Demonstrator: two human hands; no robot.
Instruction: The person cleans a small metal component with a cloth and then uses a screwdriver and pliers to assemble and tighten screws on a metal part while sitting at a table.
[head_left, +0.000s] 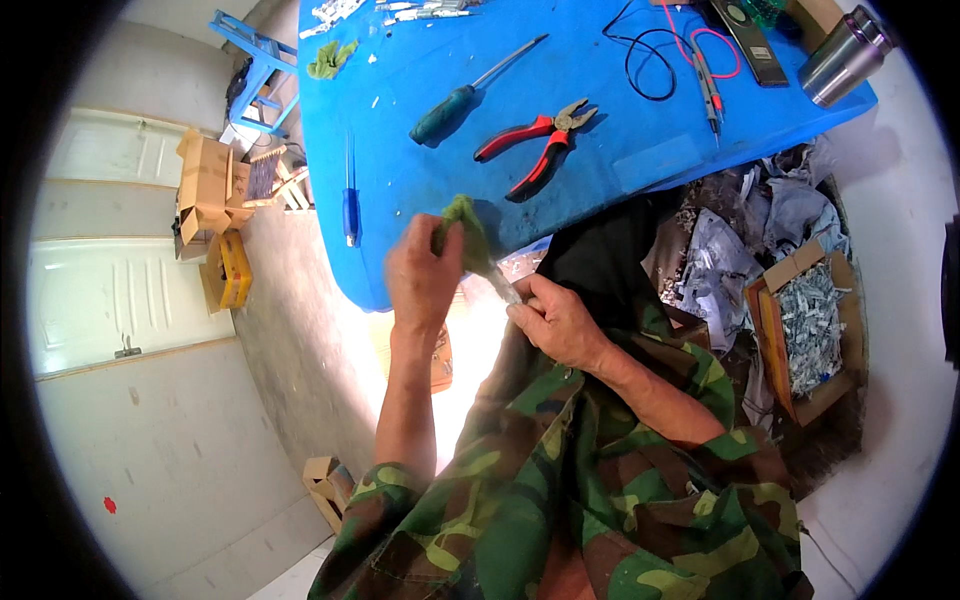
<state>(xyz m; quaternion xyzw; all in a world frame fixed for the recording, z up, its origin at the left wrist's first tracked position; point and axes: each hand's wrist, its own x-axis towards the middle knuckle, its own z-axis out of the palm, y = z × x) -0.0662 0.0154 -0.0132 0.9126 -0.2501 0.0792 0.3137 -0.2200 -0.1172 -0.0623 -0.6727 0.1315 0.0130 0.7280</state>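
Just off the near edge of the blue table [400, 180], my left hand [424, 275] is closed on a green cloth [464, 222]. My right hand [562, 325] pinches a small whitish, shiny strip-like piece [503, 288]. Its upper end meets the cloth, and its exact kind is hard to make out. Beyond my hands lie red-and-black pliers [541, 140] with jaws apart. A screwdriver with a dark green handle [443, 117] rests farther back, and a thin blue-handled screwdriver [351, 212] lies near the table's left edge.
At the back lie a second green rag [332, 61], several small metallic pieces [430, 12], meter probes [706, 90] with leads, and a steel flask [846, 58]. A carton of silvery pieces [810, 330] stands low at right. Cardboard boxes [205, 185] and a blue stool [262, 70] are at left.
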